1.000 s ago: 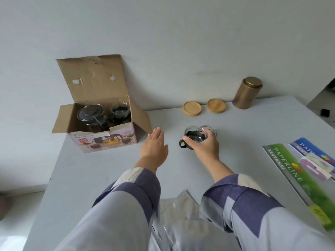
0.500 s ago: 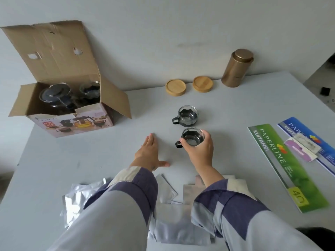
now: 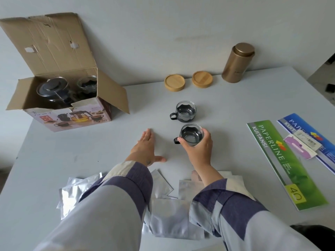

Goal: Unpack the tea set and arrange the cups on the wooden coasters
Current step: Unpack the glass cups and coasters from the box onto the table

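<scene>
Right hand (image 3: 198, 149) grips a glass cup (image 3: 191, 135) mid-table, left hand (image 3: 146, 147) flat, fingers straight, on bare tabletop (image 3: 54, 160) beside it.

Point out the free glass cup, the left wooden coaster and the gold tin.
free glass cup (image 3: 186, 111), head view, inside of the bowl.
left wooden coaster (image 3: 174, 82), head view, middle of top face.
gold tin (image 3: 237, 65), head view, side wall.

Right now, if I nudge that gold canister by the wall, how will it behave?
The gold canister stands tall and narrow, so a high push would probably tip it. Being round, it would likely roll once down. Its smooth metallic-looking wall may be slippery.
</scene>
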The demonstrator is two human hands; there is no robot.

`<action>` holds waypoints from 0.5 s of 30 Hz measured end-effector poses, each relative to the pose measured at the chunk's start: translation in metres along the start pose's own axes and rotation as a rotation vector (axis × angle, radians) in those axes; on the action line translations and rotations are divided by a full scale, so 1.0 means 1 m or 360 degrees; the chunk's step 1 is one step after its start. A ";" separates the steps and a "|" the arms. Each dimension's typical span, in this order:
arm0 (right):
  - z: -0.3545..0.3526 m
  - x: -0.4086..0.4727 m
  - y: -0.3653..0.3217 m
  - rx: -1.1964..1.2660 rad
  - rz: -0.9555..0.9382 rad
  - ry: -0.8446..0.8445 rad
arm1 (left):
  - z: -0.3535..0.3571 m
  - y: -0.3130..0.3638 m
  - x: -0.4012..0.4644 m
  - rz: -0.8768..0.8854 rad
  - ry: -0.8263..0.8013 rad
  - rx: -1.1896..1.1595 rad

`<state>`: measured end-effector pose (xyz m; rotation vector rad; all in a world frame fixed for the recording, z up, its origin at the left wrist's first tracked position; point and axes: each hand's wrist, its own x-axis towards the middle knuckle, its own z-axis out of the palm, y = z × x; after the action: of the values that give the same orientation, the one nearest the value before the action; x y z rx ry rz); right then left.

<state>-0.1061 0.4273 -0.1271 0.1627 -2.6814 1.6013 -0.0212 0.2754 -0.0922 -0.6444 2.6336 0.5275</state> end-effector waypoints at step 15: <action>-0.028 -0.003 -0.027 -0.0082 -0.0179 -0.0385 | -0.003 -0.001 -0.005 -0.0005 0.0013 -0.0003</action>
<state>-0.1017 0.4393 -0.0905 0.5288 -2.8238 1.5706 -0.0178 0.2754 -0.0878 -0.6530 2.6394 0.5277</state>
